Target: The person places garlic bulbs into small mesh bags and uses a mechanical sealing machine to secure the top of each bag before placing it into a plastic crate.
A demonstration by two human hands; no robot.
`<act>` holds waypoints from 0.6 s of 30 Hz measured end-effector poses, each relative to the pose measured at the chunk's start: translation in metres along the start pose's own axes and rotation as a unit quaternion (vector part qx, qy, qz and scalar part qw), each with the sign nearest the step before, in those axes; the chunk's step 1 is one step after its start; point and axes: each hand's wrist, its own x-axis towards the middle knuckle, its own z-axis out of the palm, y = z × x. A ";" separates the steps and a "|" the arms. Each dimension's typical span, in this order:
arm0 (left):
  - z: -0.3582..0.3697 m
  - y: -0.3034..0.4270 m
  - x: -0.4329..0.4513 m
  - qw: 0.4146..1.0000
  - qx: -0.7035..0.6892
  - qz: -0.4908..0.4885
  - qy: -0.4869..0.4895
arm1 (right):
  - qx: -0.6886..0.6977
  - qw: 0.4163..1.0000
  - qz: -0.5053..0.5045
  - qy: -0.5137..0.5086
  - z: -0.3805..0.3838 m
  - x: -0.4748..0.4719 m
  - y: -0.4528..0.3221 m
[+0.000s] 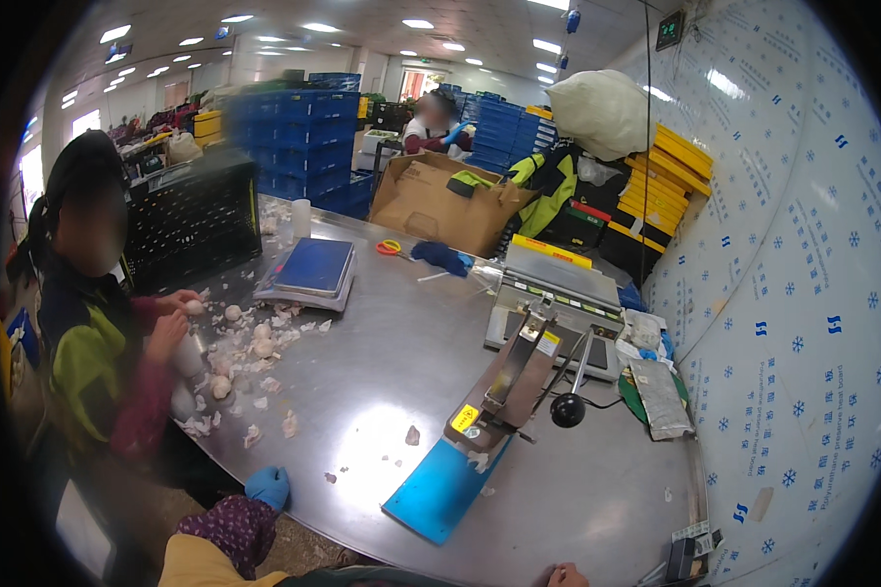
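My left hand [267, 488], in a blue glove, rests at the near edge of the steel table [382, 367] with its fingers curled in. Only part of my bare right hand [567, 576] shows, at the bottom rim by the same edge. Between and beyond them stands a lever-operated bench device [510, 374] with a black ball knob [567, 410] and a sloping blue chute [444, 488]. Neither hand touches it. Scraps of dry skin lie near the chute. Garlic bulbs [263, 339] among loose peelings are spread on the table's left side.
A co-worker [88, 315] at left handles a garlic bulb [194, 307]. A blue-topped scale [312, 265], scissors [389, 248] and a film-wrapping machine [550, 315] stand or lie farther back. A panelled wall [785, 330] bounds the right; a cardboard box [440, 198] and blue crates [301, 139] stand behind.
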 end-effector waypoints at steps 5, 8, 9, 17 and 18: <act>0.002 -0.002 -0.001 1.000 0.002 0.009 0.030 | -0.010 1.000 0.026 0.012 -0.008 -0.003 -0.012; -0.002 -0.001 -0.004 0.999 0.009 0.004 0.035 | -0.002 0.999 0.030 -0.014 -0.005 -0.005 -0.008; -0.003 0.001 -0.002 0.999 0.004 0.004 0.037 | 0.000 0.999 0.035 -0.024 -0.005 -0.005 -0.008; 0.000 -0.006 -0.003 0.999 -0.016 0.007 0.036 | 0.080 0.994 0.065 -0.038 -0.015 0.002 -0.017; -0.001 -0.005 0.000 0.999 -0.024 0.010 0.038 | 0.111 0.990 0.080 -0.029 -0.011 0.006 -0.014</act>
